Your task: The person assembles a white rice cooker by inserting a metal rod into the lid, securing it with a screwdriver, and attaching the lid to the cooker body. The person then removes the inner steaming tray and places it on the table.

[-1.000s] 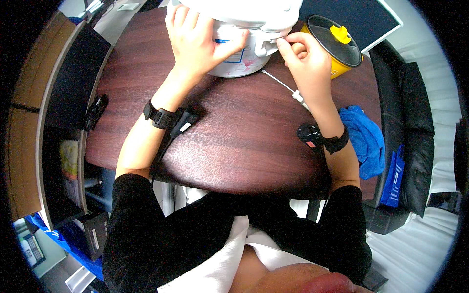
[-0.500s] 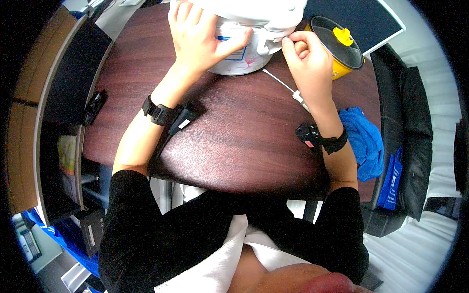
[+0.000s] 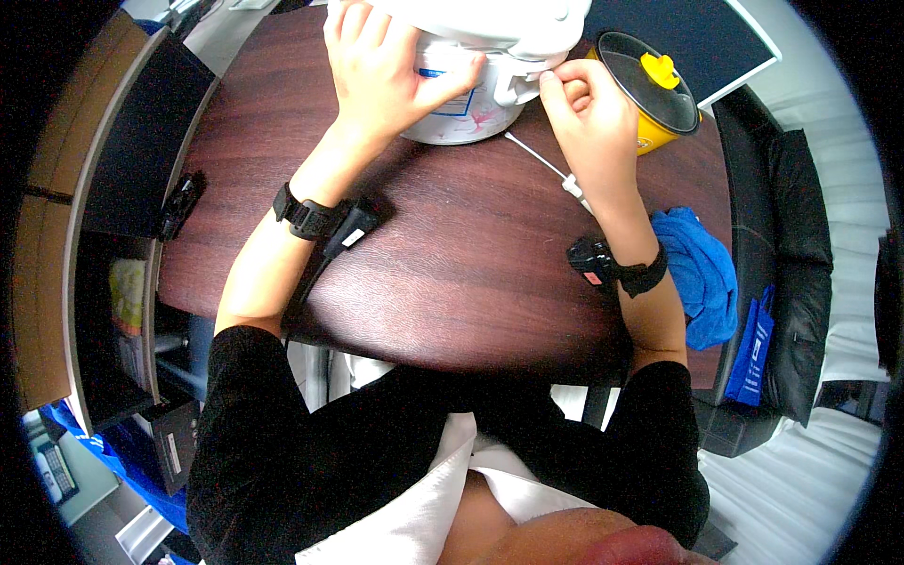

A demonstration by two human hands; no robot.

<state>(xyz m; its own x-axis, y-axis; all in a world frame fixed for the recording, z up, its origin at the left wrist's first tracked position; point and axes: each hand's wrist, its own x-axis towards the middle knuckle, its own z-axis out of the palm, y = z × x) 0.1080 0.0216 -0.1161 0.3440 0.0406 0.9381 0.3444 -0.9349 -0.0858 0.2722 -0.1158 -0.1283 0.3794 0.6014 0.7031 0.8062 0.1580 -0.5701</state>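
Observation:
A white rice cooker (image 3: 471, 118) with a pink flower print and a blue-framed label stands at the far edge of the view, its top cut off. My left hand (image 3: 372, 75) lies against its left side, fingers spread and thumb stretched across the front. At the cooker's right side, a small white plastic piece (image 3: 516, 83) juts out below the lid. My right hand (image 3: 593, 108) is closed there, thumb and forefinger pinched at the end of that piece; the other fingers are curled in. What lies between the fingertips is mostly hidden.
Right of the cooker stands a yellow pot (image 3: 654, 89) with a dark glass lid and yellow knob. A white cable (image 3: 537, 158) runs under my right wrist. A blue cloth (image 3: 697, 278) lies by my right forearm, a black adapter (image 3: 353, 229) by my left. The brown table (image 3: 452, 282) curves toward me.
My right hand has shifted very slightly left, still pinched at the white piece. My left hand and the rice cooker look the same.

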